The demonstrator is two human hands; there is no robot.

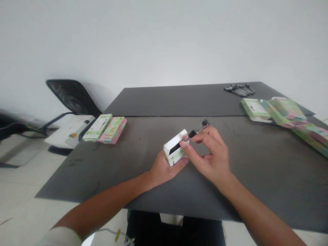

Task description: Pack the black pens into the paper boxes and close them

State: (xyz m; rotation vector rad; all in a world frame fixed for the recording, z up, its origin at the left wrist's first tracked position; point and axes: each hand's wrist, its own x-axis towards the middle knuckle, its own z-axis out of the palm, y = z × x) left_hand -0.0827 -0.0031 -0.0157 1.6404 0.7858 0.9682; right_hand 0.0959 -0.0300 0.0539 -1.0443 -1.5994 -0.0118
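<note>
Pale wall (pixel 164 41) fills the background, and before it spreads a dark tabletop (pixel 143 150), crossed by a seam that runs from side to side. Beyond its left edge stands a black-backed chair (pixel 73 95). By the right edge lies a loose pile of boxes (pixel 289 111), pink, green and white; by the left edge, a green-and-white box (pixel 98 128) and a pink-and-green box (pixel 113 130) lie side by side. Over the near half, about midway between the left and right edges, both hands meet. The right hand (pixel 212 153) pinches between thumb and fingers; the left hand (pixel 164 167) is curled around a small white carton (pixel 176 156), thumb along its near face, a dark slot showing on top. Near the far right corner sits a cluster of pens (pixel 239 90). Smallest is the pen (pixel 197 128) in the right hand's pinch, to the left of that palm: its long axis slants from far right to near left, roughly in line with the slot, its lower end at the carton. Whether that end is inside, I cannot tell.
</note>
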